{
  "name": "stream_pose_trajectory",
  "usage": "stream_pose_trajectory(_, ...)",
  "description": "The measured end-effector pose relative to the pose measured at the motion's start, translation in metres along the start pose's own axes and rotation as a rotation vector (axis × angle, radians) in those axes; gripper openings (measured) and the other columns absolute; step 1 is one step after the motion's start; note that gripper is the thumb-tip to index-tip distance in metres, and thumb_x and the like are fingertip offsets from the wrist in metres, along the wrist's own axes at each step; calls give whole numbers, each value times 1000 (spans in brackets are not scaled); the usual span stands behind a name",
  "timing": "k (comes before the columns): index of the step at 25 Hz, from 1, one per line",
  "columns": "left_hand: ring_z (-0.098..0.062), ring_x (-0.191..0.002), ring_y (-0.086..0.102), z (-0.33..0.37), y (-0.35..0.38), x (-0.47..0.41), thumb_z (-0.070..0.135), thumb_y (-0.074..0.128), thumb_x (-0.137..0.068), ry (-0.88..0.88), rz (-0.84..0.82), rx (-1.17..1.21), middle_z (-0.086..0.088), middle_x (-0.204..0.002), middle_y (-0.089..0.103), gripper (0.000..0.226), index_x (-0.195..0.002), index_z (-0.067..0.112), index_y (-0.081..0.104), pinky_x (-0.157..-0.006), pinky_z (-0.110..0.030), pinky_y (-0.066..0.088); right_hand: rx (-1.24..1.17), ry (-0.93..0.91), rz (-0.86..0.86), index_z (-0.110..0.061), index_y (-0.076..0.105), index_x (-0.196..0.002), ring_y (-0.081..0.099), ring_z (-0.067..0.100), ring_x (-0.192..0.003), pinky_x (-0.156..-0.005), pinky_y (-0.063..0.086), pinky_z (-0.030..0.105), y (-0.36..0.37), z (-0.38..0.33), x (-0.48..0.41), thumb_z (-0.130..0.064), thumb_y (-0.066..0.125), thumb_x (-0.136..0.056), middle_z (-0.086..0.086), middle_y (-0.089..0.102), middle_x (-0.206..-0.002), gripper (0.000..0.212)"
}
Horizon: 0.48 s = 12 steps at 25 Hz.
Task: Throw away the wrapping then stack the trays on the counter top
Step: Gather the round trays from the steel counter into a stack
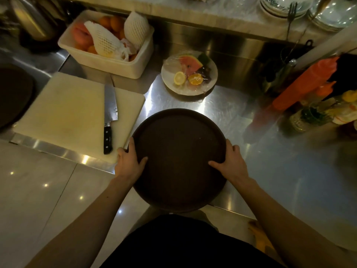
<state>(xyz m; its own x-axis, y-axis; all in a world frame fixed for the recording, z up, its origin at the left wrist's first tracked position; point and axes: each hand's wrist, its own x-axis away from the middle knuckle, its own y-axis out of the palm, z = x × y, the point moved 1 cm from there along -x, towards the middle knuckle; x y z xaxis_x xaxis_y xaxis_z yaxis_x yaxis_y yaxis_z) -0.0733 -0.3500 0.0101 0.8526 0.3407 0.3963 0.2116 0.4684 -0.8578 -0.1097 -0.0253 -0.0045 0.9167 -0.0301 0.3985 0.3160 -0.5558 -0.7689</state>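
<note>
A round dark brown tray sits at the front edge of the steel counter, its near part hanging past the edge. My left hand grips its left rim, thumb lying on the tray's inner face. On the opposite rim my right hand holds it the same way. Another dark tray shows at the far left, partly cut off by the frame. No loose wrapping is in either hand.
A white cutting board with a knife lies left of the tray. Behind it stands a tub of fruit. A plate of cling-wrapped cut fruit sits behind the tray. Orange bottles and jars crowd the right.
</note>
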Motion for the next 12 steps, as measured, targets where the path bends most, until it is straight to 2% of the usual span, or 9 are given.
stream_pose_trajectory(6,-43,-123,48,-45,-34,25,41,73,-83,-189,182,176,-23,-138,37,88,-150,16,22,-96,-51,49,-1,-150,-38,-21,28,-146,54,34,-119,-94,51,47,4,-59,-19,-50,83,-66,11,40,-135,101)
stream_pose_trajectory(12,-35,-125,49,-110,-75,50,38,81,-74,-387,307,433,-16,-138,45,84,-142,12,40,-101,-50,46,-43,-265,-82,-19,40,-140,53,28,-117,-95,49,43,24,-142,-15,-48,83,-67,9,45,-131,90)
